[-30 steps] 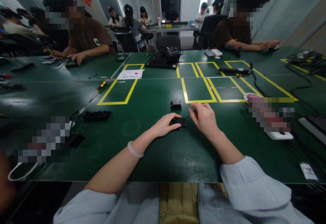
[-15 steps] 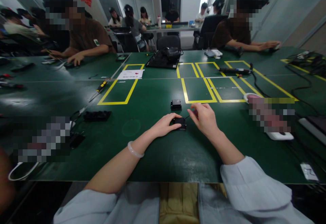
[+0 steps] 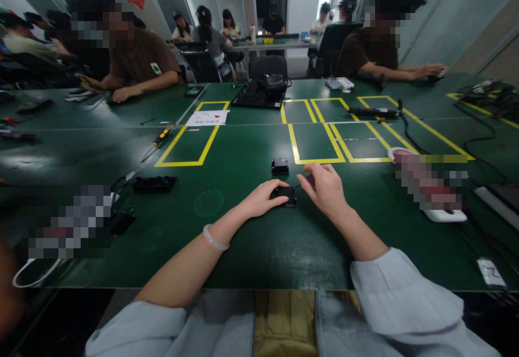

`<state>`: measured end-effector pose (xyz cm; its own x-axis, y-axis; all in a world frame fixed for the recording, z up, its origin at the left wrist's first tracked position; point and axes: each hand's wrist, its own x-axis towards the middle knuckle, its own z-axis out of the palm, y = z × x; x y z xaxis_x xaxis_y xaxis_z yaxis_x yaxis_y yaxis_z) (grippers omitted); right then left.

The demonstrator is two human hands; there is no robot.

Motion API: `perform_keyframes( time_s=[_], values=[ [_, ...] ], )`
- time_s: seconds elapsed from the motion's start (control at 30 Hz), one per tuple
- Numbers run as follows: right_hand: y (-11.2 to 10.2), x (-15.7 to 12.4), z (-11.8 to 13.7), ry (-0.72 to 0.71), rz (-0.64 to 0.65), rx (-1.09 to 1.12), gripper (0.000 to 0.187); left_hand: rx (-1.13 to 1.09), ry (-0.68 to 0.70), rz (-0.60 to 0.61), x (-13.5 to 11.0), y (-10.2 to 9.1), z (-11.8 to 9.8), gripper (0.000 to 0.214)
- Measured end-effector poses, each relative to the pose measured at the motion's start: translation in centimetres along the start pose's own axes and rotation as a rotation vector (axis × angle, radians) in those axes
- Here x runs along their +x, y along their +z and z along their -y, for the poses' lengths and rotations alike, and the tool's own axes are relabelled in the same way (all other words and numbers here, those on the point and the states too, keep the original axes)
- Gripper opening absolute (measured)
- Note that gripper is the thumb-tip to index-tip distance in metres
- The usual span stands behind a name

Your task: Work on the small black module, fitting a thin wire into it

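My left hand [image 3: 263, 198] rests on the green table, thumb and fingers closed around a small black plastic part [image 3: 287, 197]. Just right of it, my right hand [image 3: 326, 185] grips what looks like a small screwdriver [image 3: 311, 180] with a dark reddish handle. Its thin dark shaft points left at the part's upper right side. Whether the tip touches the part I cannot tell, and most of the handle is hidden by my fingers. Right behind my left hand stands a second black part [image 3: 280, 166], similar in size.
A long black part [image 3: 154, 184] and a yellow-black screwdriver [image 3: 162, 137] lie to the left. A white-rimmed pink object [image 3: 425, 184], partly blurred out, lies right. Farther back are a black powered driver [image 3: 375, 113] with a cable, a paper sheet [image 3: 208, 118] and a black tray [image 3: 259, 97]. Two people sit opposite.
My hands, the part and the tool keep the same place. Across the table at left, a person's hand has shifted slightly and lies flatter on the table.
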<state>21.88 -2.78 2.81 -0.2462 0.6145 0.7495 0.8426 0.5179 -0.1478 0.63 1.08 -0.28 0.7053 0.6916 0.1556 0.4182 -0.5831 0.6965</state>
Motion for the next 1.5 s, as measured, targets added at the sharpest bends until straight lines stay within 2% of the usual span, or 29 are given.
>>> perform_keyframes(
  time_s=[0.47,1.1,1.5],
  values=[
    [0.08,-0.02,0.07,0.024,0.03,0.012,0.009,-0.001,0.005,0.004,0.01,0.1,0.21,0.037],
    [0.21,0.03,-0.05,0.019,0.005,-0.029,0.009,-0.001,0.001,0.0,-0.04,0.08,0.01,0.036],
    [0.0,0.14,0.16,0.019,0.045,-0.014,0.006,0.0,0.004,0.002,-0.02,0.03,-0.01,0.037]
  ],
)
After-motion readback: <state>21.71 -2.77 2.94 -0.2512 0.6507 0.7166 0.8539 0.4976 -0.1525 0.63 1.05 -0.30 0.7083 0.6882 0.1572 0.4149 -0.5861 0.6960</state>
